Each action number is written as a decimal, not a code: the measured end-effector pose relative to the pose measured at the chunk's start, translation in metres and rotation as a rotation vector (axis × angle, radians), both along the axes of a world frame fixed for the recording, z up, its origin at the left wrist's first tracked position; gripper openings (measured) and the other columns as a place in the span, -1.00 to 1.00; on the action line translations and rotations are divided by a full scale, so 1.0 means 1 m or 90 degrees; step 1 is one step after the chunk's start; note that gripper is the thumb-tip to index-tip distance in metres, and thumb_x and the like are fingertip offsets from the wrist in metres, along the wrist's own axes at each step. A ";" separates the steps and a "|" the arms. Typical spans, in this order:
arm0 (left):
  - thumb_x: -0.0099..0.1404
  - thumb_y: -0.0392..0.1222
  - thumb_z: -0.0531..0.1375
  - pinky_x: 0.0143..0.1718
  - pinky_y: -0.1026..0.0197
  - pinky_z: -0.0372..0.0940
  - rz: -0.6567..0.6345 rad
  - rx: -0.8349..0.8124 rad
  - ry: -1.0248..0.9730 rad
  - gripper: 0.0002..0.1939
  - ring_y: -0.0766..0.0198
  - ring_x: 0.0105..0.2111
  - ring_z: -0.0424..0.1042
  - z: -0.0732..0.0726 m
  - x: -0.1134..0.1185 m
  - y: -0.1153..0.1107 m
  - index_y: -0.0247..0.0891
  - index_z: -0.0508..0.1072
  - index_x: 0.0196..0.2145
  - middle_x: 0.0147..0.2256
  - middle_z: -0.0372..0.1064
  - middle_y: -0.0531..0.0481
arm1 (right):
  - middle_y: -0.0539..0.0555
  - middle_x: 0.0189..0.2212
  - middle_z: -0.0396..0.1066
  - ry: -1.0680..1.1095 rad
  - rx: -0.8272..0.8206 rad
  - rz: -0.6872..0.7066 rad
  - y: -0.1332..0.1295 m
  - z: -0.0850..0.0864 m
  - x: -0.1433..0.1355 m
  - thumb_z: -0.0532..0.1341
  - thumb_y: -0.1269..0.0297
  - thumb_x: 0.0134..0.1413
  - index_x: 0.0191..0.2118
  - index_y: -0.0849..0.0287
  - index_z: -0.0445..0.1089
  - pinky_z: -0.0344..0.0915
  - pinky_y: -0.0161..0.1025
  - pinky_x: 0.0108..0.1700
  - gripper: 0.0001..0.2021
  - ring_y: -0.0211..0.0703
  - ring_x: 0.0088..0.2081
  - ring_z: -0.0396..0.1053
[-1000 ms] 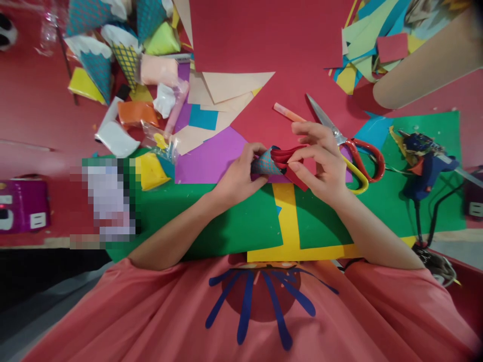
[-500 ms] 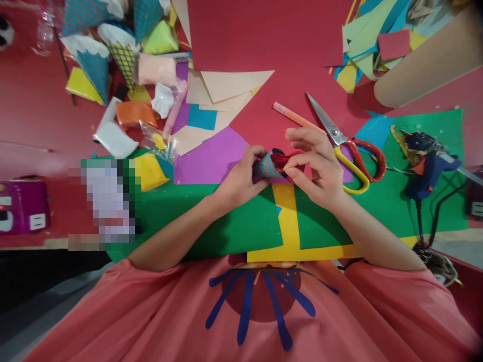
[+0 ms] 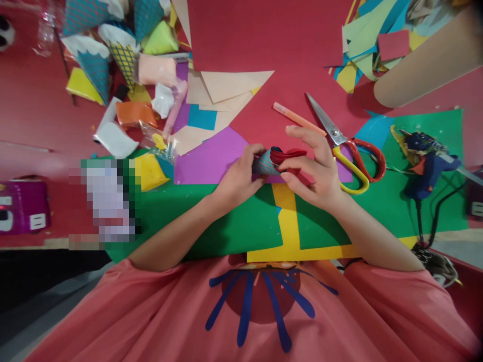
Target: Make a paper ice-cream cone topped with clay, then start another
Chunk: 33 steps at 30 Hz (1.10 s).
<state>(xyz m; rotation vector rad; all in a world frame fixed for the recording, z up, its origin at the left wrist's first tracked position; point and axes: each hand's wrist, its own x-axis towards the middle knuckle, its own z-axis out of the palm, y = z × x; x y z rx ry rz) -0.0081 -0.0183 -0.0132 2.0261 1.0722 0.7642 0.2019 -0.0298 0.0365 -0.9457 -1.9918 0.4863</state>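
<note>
My left hand (image 3: 234, 180) is closed around a small blue paper cone (image 3: 264, 164) with a reddish lattice pattern, held on its side with its wide mouth facing right. A red folded piece (image 3: 290, 156), seemingly paper, sticks out of that mouth. At the rim, my right hand (image 3: 323, 176) pinches the red piece between thumb and index finger, its other fingers raised. The fingertips partly hide where the piece meets the cone. Just beyond the right hand lie scissors (image 3: 335, 132) with red and yellow handles and an orange marker-like stick (image 3: 296, 118).
A glue gun (image 3: 428, 173) rests on green sheet (image 3: 449, 130) at right, its cord hanging down. Several patterned cones (image 3: 90, 60) and clay packets (image 3: 135, 114) crowd the upper left. A cardboard tube (image 3: 430, 65) and paper scraps (image 3: 364, 45) occupy the upper right.
My right thumb and index finger have shifted slightly left, closer to the cone's rim. More of the red piece now shows above the index finger. The left hand has barely moved.
</note>
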 end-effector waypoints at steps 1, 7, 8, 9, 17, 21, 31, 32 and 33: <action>0.15 -0.33 0.19 -0.11 0.14 0.41 0.001 0.004 0.006 -0.47 0.17 -0.08 0.49 0.000 0.000 0.000 -0.18 0.14 0.07 -0.03 0.38 -0.09 | 0.02 0.12 0.41 -0.003 -0.010 -0.015 0.000 -0.001 -0.001 0.26 0.29 0.13 -0.26 -0.07 0.45 0.38 0.11 0.21 -0.92 0.05 0.20 0.35; 0.14 -0.34 0.19 -0.06 0.10 0.42 -0.009 0.039 0.009 -0.42 0.13 -0.03 0.45 0.000 -0.001 -0.001 -0.19 0.12 0.10 0.01 0.34 -0.12 | 0.03 0.13 0.39 0.009 -0.021 -0.036 -0.006 0.000 -0.007 0.20 0.30 0.20 -0.27 0.00 0.43 0.39 0.07 0.20 -0.93 0.03 0.20 0.35; 0.15 -0.34 0.19 -0.05 0.09 0.41 -0.012 0.041 0.007 -0.41 0.12 -0.01 0.44 -0.001 0.000 -0.001 -0.18 0.11 0.11 0.02 0.33 -0.13 | 0.02 0.13 0.39 0.005 -0.035 -0.038 -0.007 0.000 -0.008 0.20 0.30 0.21 -0.26 -0.01 0.43 0.38 0.07 0.22 -0.93 0.03 0.20 0.35; 0.16 -0.34 0.19 -0.02 0.08 0.41 -0.013 0.041 0.007 -0.41 0.10 0.02 0.43 -0.002 0.000 -0.001 -0.18 0.11 0.12 0.04 0.32 -0.14 | 0.00 0.13 0.39 0.003 -0.052 -0.043 -0.008 0.001 -0.008 0.20 0.28 0.21 -0.27 -0.02 0.43 0.37 0.08 0.23 -0.93 0.03 0.19 0.35; 0.22 -0.32 0.18 0.03 0.05 0.39 -0.007 0.031 -0.007 -0.46 0.08 0.06 0.41 -0.003 -0.001 -0.001 -0.18 0.13 0.13 0.05 0.31 -0.16 | -0.01 0.15 0.35 0.018 -0.058 -0.022 -0.009 0.000 -0.010 0.19 0.32 0.22 -0.25 0.00 0.41 0.36 0.09 0.23 -0.93 0.02 0.19 0.35; 0.25 -0.24 0.20 0.01 0.06 0.38 0.001 0.013 -0.020 -0.48 0.08 0.06 0.41 -0.001 -0.001 -0.001 -0.17 0.14 0.12 0.07 0.31 -0.16 | -0.02 0.12 0.37 0.021 -0.039 -0.014 -0.006 -0.004 -0.006 0.23 0.29 0.17 -0.21 -0.05 0.45 0.34 0.12 0.25 -0.91 0.07 0.21 0.32; 0.26 -0.19 0.19 -0.06 0.08 0.37 -0.003 0.048 0.013 -0.50 0.08 -0.02 0.44 0.003 0.001 0.000 -0.18 0.15 0.13 0.01 0.34 -0.15 | -0.02 0.13 0.34 0.117 -0.010 -0.025 -0.004 -0.001 -0.002 0.17 0.32 0.23 -0.11 -0.12 0.43 0.32 0.16 0.25 -0.81 0.07 0.23 0.32; 0.27 -0.17 0.19 -0.06 0.08 0.37 0.001 0.059 0.026 -0.49 0.08 -0.01 0.43 0.005 0.002 -0.001 -0.19 0.15 0.13 0.01 0.34 -0.16 | -0.02 0.13 0.34 0.114 0.000 -0.035 -0.003 -0.001 -0.001 0.17 0.34 0.22 -0.11 -0.11 0.42 0.33 0.15 0.24 -0.81 0.07 0.23 0.32; 0.28 -0.15 0.19 -0.06 0.07 0.37 0.005 0.069 0.040 -0.49 0.07 -0.01 0.42 0.007 0.003 -0.001 -0.21 0.16 0.14 0.01 0.34 -0.17 | -0.01 0.13 0.34 0.112 0.015 -0.044 -0.002 -0.002 0.000 0.18 0.35 0.21 -0.12 -0.09 0.41 0.34 0.14 0.23 -0.81 0.06 0.23 0.32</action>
